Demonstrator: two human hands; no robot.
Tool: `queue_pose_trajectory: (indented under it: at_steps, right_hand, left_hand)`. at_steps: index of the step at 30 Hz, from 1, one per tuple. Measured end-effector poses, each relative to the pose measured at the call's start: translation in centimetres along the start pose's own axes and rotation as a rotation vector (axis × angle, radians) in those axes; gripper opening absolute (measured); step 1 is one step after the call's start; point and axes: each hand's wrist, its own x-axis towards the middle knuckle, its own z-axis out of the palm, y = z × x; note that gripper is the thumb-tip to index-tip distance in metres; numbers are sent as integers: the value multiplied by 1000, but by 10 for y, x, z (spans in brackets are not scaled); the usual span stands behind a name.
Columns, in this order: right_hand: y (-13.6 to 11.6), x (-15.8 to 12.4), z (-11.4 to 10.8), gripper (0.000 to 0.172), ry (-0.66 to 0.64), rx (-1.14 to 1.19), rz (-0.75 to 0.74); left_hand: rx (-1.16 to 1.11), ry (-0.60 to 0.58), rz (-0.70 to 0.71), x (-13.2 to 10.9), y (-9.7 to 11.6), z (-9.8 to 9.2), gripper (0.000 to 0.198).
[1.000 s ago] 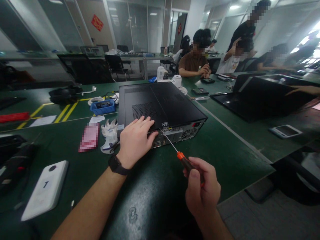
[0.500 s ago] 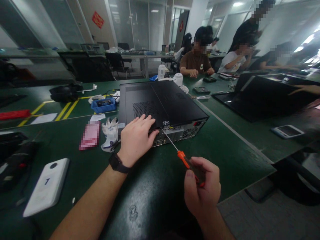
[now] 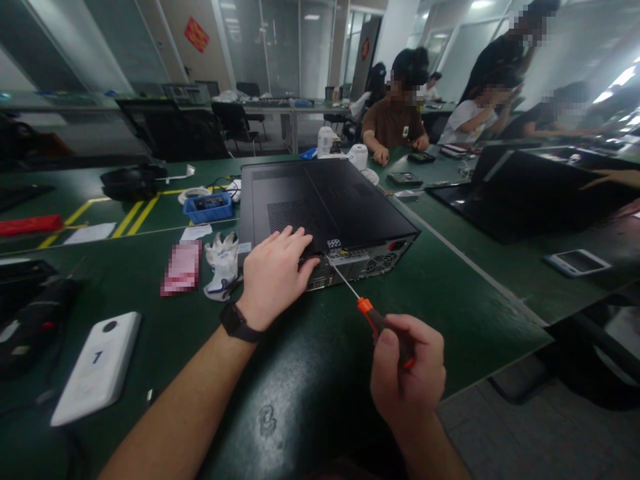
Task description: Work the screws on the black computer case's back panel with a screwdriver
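A black desktop computer case [image 3: 330, 193] lies on its side on the green table, its rear panel facing me. My left hand [image 3: 277, 270] rests flat on the near edge of the case, fingers spread over the top and thumb near the rear panel. In my right hand [image 3: 410, 370] is a screwdriver [image 3: 367, 310] with an orange and dark handle, fingers wrapped round it. Its thin shaft slants up to the left, and the tip meets the upper edge of the rear panel beside my left thumb. Whatever the tip touches is too small to make out.
Left of the case lie a work glove [image 3: 221, 267], a pink packet [image 3: 183, 267] and a blue bin [image 3: 209, 208]. A white slab marked 1 [image 3: 97, 367] sits nearer me. At right are a phone [image 3: 577, 262] and a black panel [image 3: 480, 207]. Several people sit across the table.
The screwdriver handle has turned in my right hand, and the fingers have shifted round it. My left hand and the case stay in place. The view has shifted slightly.
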Motion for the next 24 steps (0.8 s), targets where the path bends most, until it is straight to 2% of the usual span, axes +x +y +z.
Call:
queue_pose_trajectory:
  at_steps: [3, 6, 8, 11, 13, 17, 22, 24]
  right_hand:
    - [-1, -1, -2, 21, -52, -8, 61]
    - [-3, 1, -3, 26, -49, 28, -16]
    - [-4, 3, -2, 24, -38, 16, -64]
    - [-3, 2, -1, 16, -54, -12, 2]
    - [-2, 1, -1, 19, -61, 22, 53]
    - [0, 0, -1, 29, -49, 55, 8]
    - [-2, 2, -1, 20, -57, 3, 11]
    - [-4, 3, -2, 22, -90, 30, 23]
  left_hand:
    - [5, 8, 5, 0, 0, 0, 34]
    - [9, 8, 3, 0, 0, 1, 34]
    - [9, 4, 1, 0, 0, 1, 34]
    - [9, 6, 3, 0, -1, 1, 34]
    - [9, 13, 6, 0, -1, 1, 34]
    - [11, 16, 12, 0, 0, 1, 34]
    - [16, 24, 15, 0, 0, 1, 34]
    - [13, 23, 17, 0, 0, 1, 34]
